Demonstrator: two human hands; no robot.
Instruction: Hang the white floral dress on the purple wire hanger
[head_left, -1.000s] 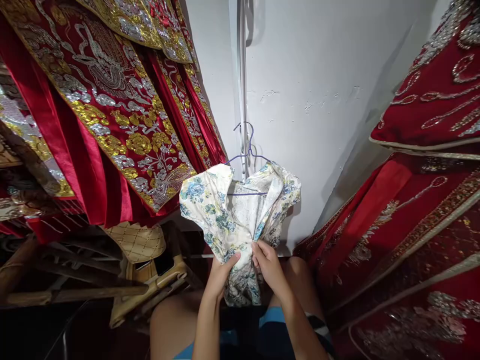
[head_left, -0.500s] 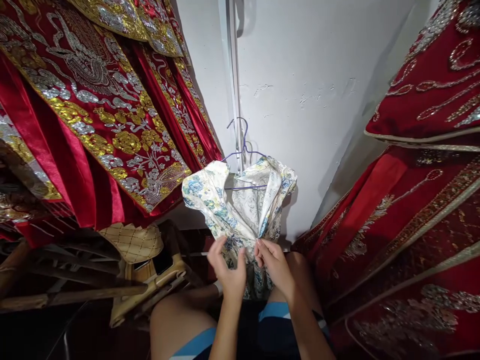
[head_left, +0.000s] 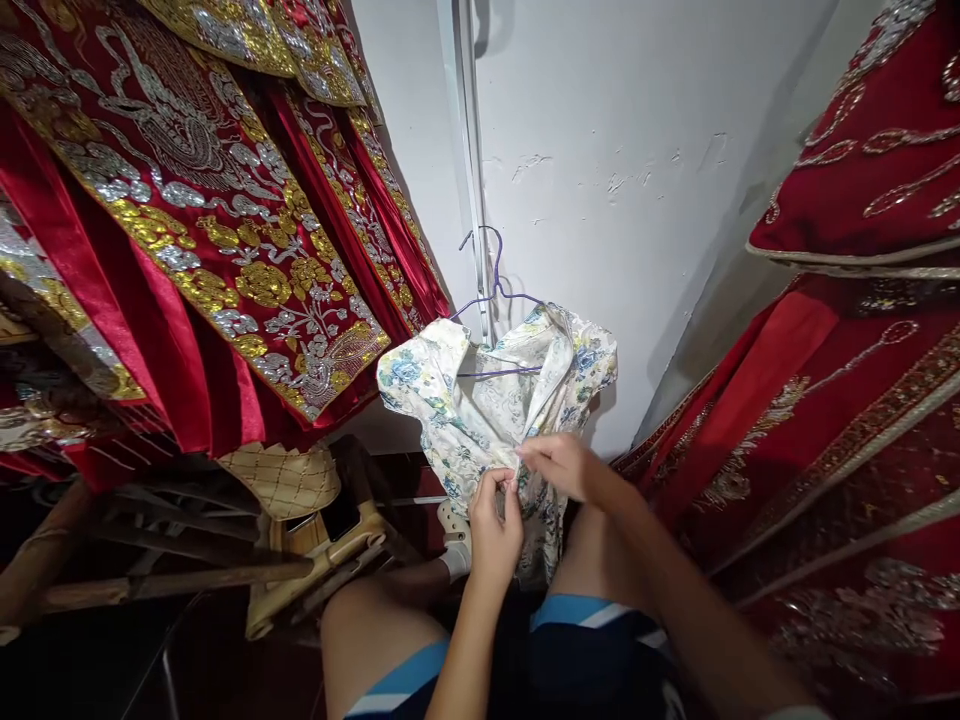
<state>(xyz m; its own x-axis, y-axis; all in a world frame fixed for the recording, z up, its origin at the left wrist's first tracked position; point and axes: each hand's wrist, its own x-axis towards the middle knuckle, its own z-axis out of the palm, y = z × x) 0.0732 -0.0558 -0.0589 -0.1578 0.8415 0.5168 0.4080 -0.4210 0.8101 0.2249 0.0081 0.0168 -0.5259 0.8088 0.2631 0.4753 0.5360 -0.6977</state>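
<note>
A white short-sleeved dress [head_left: 442, 400] with blue and yellow flowers hangs on a purple hanger [head_left: 498, 285], its V-shaped neck lying open. At the bottom of the neckline my left hand [head_left: 496, 525] pinches the front edge of the cloth between thumb and fingers. My right hand [head_left: 559, 463] is just above it on the right, thumb and fingers closed on the same front edge. Whether a button or other small fastener is between the fingertips cannot be made out. The lower part of the dress falls between my knees, partly behind my hands.
Red costumes [head_left: 247, 230] with gold and silver sequins hang at the left. Another red beaded costume [head_left: 787, 400] is close on the right. A bamboo chair [head_left: 337, 560] stands at lower left with a dark flat object [head_left: 341, 515] on it. Behind is a white wall [head_left: 637, 120].
My left hand, spread before, has moved right and closed on the dress front. My right hand has shifted up and a little right. The view has shifted slightly.
</note>
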